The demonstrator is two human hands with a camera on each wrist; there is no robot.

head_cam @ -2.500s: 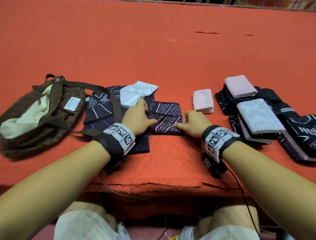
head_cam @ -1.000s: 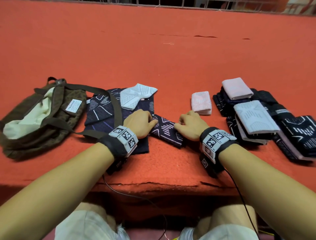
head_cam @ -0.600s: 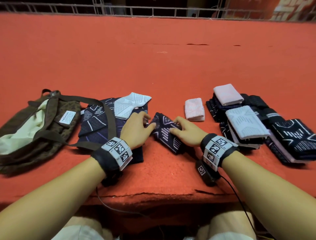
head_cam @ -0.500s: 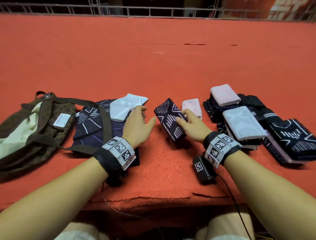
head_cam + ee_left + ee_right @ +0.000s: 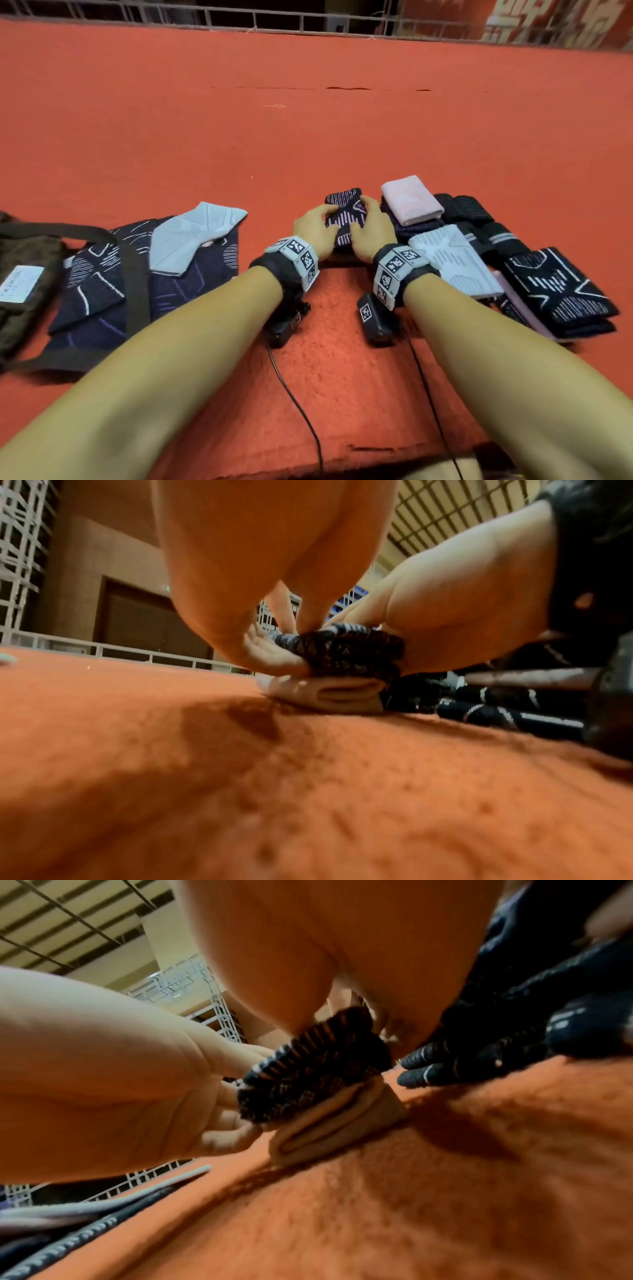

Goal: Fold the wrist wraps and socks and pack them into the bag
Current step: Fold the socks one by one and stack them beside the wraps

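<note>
**Now both hands set a folded dark sock on the pink one**

Nearest the onlooker, two forearms reach forward over the orange tabletop [image 5: 342,394], each wrist strapped with a marker band. Just ahead, the left hand [image 5: 313,229] and right hand [image 5: 371,228] close from either side on a folded dark patterned sock [image 5: 344,214], fingers curled round its edges and thumbs on top. Its long axis runs away from the person, between the two palms, so neither hand is clearly nearer. The wrist views show it sitting on top of a folded pink sock [image 5: 329,693], which rests on the tabletop. Just right of the hands lies the stack of folded pieces [image 5: 479,253]. Off to the left, well apart, lie the unfolded dark socks [image 5: 102,291] and the brown bag [image 5: 24,274], its strap draped across them. The bundle must probably travel leftward to be packed.
</note>
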